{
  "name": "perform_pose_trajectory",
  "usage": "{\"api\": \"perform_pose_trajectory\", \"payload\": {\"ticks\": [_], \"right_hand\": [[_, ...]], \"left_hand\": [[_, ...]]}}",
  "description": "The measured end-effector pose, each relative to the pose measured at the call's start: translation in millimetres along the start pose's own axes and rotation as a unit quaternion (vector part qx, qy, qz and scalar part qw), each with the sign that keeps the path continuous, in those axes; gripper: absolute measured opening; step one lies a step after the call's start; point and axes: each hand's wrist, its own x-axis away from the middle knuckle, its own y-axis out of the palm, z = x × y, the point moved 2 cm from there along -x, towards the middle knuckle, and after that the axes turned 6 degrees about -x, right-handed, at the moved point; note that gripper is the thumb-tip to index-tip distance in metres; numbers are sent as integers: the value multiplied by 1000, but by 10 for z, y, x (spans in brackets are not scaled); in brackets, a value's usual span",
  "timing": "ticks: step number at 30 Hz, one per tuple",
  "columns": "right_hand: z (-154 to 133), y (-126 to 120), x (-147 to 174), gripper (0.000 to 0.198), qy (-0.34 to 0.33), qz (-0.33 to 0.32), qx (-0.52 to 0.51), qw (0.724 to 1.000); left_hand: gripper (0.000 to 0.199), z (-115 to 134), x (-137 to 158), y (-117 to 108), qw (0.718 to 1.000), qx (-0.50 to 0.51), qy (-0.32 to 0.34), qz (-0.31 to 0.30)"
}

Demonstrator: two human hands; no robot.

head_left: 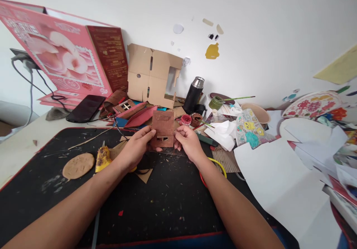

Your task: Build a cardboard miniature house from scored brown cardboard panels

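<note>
A brown-painted cardboard piece (163, 124) stands upright between my hands, with a small window-like slot near its bottom. My left hand (141, 141) is closed on its left edge, thumb at the front. At the right edge, the fingers of my right hand (187, 140) pinch the same piece. Just behind it lie painted cardboard parts in red and blue (138, 117). To its right are an open jar of red paint (186, 120) and a jar of brown paint (196, 118) with a brush. Below my left wrist lies a cardboard scrap (145, 175).
Under my arms spreads a black mat (156, 211). On the left are a phone (86, 108), a round cardboard disc (78, 166) and a yellow banana-like object (102, 159). A black thermos (193, 95) leans at the back beside a cardboard sheet (143, 76). Papers (267, 174) cover the right.
</note>
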Motion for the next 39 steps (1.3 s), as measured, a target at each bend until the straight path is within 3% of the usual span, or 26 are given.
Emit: {"api": "perform_pose_trajectory", "payload": {"ticks": [17, 26, 33, 39], "right_hand": [[-58, -192, 124, 31, 40, -31, -53, 997], [-212, -376, 107, 29, 16, 27, -51, 998], [-163, -312, 156, 23, -31, 11, 165, 986], [-154, -146, 185, 18, -38, -10, 431, 901]], "left_hand": [[42, -78, -5, 32, 999, -36, -9, -10], [39, -19, -2, 40, 999, -11, -9, 32], [27, 47, -14, -30, 997, 17, 12, 76], [31, 79, -3, -35, 997, 35, 13, 72]]}}
